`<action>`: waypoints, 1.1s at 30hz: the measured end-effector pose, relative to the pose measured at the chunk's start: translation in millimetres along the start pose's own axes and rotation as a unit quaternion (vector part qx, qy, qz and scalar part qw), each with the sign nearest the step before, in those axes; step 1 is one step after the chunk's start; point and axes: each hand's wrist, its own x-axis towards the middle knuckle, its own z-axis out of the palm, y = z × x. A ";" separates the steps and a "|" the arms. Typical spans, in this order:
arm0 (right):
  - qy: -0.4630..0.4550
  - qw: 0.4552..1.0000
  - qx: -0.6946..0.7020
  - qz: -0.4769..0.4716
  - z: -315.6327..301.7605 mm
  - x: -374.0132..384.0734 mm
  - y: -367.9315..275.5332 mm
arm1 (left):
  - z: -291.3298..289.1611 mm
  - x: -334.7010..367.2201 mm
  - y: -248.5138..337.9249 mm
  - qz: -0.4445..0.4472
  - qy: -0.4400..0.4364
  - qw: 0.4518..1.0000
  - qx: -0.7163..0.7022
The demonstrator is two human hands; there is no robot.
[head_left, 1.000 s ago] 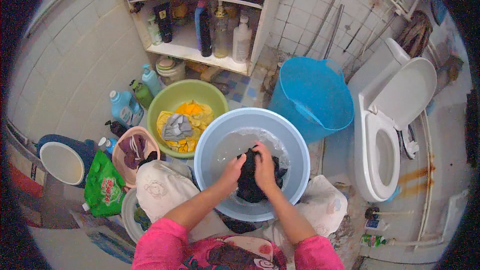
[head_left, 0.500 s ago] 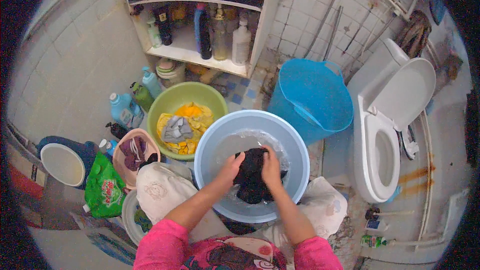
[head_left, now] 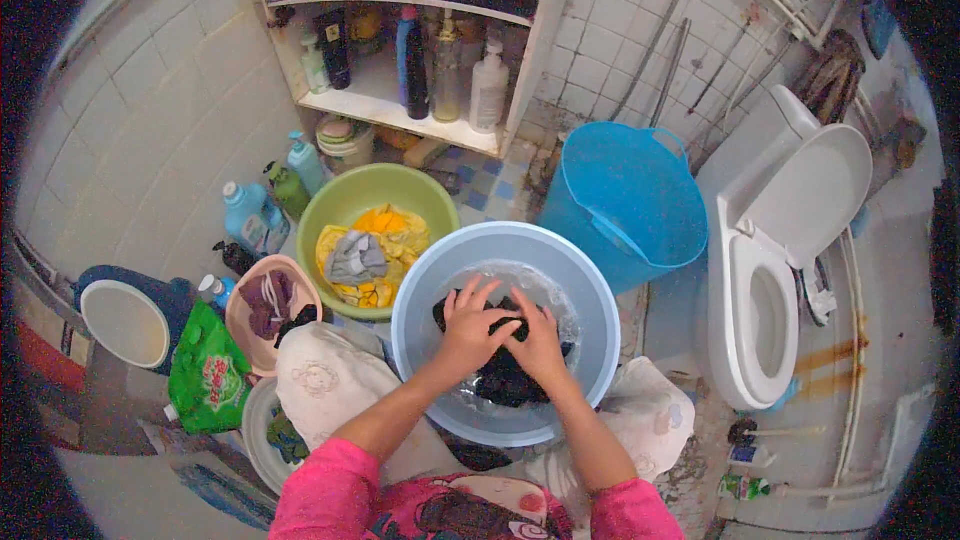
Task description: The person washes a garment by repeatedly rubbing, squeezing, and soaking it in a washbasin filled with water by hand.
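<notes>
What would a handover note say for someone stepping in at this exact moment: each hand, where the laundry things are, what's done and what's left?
Left hand: fingers spread, pressing down on the dark garment.
Right hand: also on the garment, touching the left hand.
The garment lies wet in the light blue basin, in soapy water.
Green basin, to the left: yellow and grey clothes, apparently dry.
Pink basin: more small items.
Green detergent bag on the floor, far left.
Done: dark garment soaked and being scrubbed.
Left: probably rinsing it, then the other clothes.
</notes>
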 end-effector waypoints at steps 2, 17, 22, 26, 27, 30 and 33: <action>-0.057 0.997 0.033 0.038 -6.4 2.7 12.9 | -0.3 3.6 -5.0 0.011 -0.009 0.999 -0.041; 0.187 0.755 0.616 0.124 -84.5 8.0 2.7 | 16.2 6.1 -41.9 -0.030 -0.111 0.983 -0.144; 0.216 0.703 0.668 0.115 -96.4 10.8 0.3 | 10.7 15.0 -48.5 -0.162 -0.116 0.893 -0.404; 0.247 0.724 0.641 0.067 -104.1 9.6 13.6 | -49.9 25.2 -22.3 -0.139 -0.081 0.874 -0.458; 0.250 0.742 0.617 0.077 -104.4 9.9 12.0 | -61.0 26.7 -20.5 -0.128 -0.077 0.896 -0.418; 0.256 0.901 0.330 0.118 -93.6 13.1 39.0 | -64.5 29.0 -27.6 -0.164 -0.053 0.919 -0.355; 0.202 0.968 0.081 0.128 -71.3 12.3 61.5 | -20.6 18.0 -58.2 -0.157 -0.047 0.981 -0.106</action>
